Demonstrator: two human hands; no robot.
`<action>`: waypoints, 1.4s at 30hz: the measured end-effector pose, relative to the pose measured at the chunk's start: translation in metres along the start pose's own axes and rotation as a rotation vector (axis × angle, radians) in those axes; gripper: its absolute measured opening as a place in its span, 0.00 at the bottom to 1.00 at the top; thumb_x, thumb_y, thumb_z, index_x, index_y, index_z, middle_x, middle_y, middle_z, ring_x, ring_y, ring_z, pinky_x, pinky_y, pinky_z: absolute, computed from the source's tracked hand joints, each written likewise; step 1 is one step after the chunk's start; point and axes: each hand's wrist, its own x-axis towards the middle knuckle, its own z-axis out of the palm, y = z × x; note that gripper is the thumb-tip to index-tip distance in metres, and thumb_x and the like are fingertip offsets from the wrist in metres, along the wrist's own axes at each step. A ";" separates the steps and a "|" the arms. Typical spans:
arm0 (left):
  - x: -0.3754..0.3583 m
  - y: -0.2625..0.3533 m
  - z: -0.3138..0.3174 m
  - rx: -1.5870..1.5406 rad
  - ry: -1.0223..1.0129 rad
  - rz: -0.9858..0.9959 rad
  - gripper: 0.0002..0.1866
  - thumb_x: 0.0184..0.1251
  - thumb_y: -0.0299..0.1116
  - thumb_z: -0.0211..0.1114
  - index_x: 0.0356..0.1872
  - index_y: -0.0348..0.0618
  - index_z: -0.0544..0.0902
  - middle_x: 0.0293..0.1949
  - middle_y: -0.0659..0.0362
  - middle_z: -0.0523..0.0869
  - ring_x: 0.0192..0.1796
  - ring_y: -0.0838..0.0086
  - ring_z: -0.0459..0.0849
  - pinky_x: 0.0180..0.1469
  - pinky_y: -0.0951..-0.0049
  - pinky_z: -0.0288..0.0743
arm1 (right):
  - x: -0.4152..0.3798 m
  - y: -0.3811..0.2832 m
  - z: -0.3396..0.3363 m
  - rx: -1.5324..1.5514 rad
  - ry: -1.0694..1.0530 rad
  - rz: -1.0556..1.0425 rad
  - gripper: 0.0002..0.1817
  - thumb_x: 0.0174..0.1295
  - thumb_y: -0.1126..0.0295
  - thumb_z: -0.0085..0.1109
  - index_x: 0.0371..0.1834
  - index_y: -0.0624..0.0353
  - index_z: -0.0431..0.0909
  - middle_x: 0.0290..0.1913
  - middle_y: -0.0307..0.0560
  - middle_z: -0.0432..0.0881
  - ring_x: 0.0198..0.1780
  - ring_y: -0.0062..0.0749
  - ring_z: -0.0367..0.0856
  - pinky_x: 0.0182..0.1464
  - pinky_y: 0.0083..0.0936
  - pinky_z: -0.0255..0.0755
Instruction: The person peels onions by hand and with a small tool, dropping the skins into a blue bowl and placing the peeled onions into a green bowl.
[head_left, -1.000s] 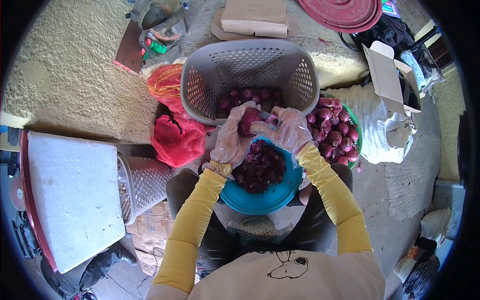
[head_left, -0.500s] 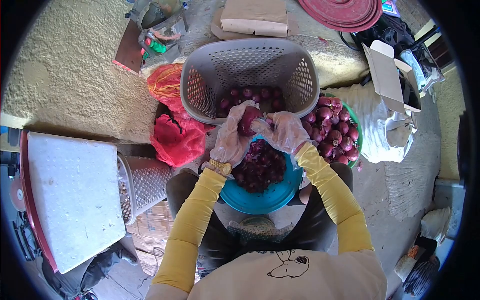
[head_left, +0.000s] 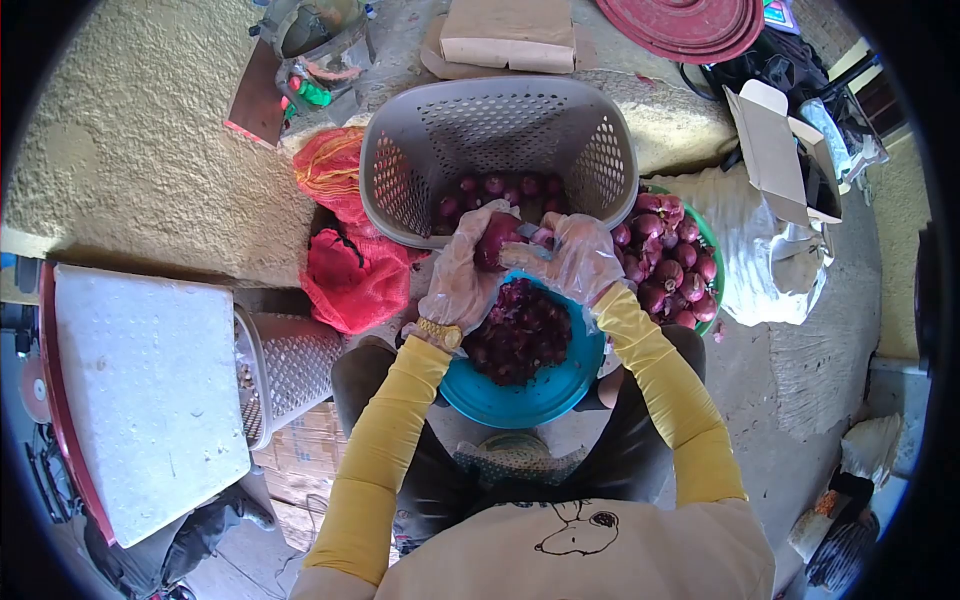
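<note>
My left hand, in a clear plastic glove, is closed around a red onion above the front rim of the grey basket. Close beside it, my gloved right hand is closed on what looks like a small knife, its short greyish blade against the onion's right side. A bit of purple skin shows by the right fingertips. Below both hands, a blue basin holds dark onion skins. Several peeled onions lie at the bottom of the grey perforated basket.
Unpeeled red onions fill a green basin at right. Red mesh sacks lie left of the basket. A white foam board and a second perforated basket stand at left. Cardboard lies behind.
My right hand has shifted and turned slightly, and the greyish blade now shows between it and the onion. My left hand keeps its hold on the onion.
</note>
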 end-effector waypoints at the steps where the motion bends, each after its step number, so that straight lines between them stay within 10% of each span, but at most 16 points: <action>1: 0.000 0.000 0.000 0.008 -0.005 0.000 0.25 0.82 0.43 0.62 0.68 0.35 0.77 0.59 0.50 0.85 0.59 0.62 0.84 0.63 0.60 0.81 | 0.000 0.000 0.000 0.004 -0.016 0.009 0.39 0.51 0.29 0.76 0.32 0.62 0.85 0.24 0.56 0.82 0.28 0.53 0.83 0.36 0.42 0.77; 21: 0.002 -0.001 -0.003 0.057 0.033 0.046 0.25 0.82 0.45 0.62 0.67 0.34 0.76 0.59 0.48 0.83 0.60 0.59 0.83 0.68 0.54 0.79 | -0.002 0.005 0.007 0.222 -0.178 -0.069 0.34 0.66 0.32 0.63 0.37 0.57 0.89 0.27 0.60 0.85 0.36 0.62 0.85 0.41 0.46 0.78; 30: 0.003 0.017 0.007 -0.116 0.128 -0.014 0.26 0.82 0.46 0.59 0.65 0.33 0.76 0.58 0.45 0.84 0.64 0.48 0.83 0.70 0.50 0.78 | 0.000 0.000 -0.001 -0.030 -0.118 -0.133 0.37 0.55 0.33 0.76 0.39 0.63 0.87 0.27 0.56 0.85 0.29 0.53 0.85 0.36 0.42 0.78; 42: 0.002 0.005 0.007 -0.118 0.135 -0.087 0.26 0.81 0.47 0.61 0.67 0.37 0.77 0.56 0.51 0.85 0.56 0.60 0.84 0.60 0.55 0.81 | 0.004 -0.005 -0.006 -0.033 -0.150 0.076 0.46 0.49 0.21 0.70 0.39 0.62 0.86 0.33 0.61 0.88 0.39 0.58 0.89 0.44 0.44 0.81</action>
